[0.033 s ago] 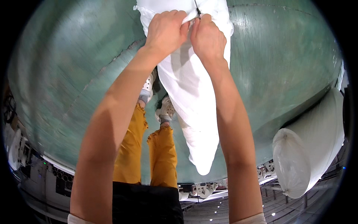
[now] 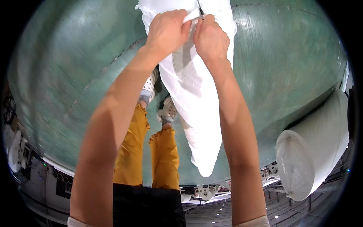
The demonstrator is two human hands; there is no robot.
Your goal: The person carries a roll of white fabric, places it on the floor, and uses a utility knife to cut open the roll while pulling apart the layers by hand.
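Observation:
A long white sheet of cloth or film (image 2: 196, 90) hangs down the middle of the view, tapering to a rounded lower end. Near its upper part my left hand (image 2: 168, 32) is closed, pinching a gathered fold of it. Just to the right my right hand (image 2: 211, 38) is also closed on the white material, thumb beside the fold. Between the two hands, a thin dark strip or tool (image 2: 200, 11) shows above the right fingertips; its kind and whether I hold it cannot be made out.
Green floor (image 2: 280, 68) with cracks spreads around. My feet, in pale perforated clogs (image 2: 169, 109), stand left of the white material. On the right lies a large roll wrapped in white plastic (image 2: 317, 147). Machinery (image 2: 206, 192) lines the lower edge.
My left hand has shifted very slightly left, drawing the pinched fold a little. The right hand has hardly moved.

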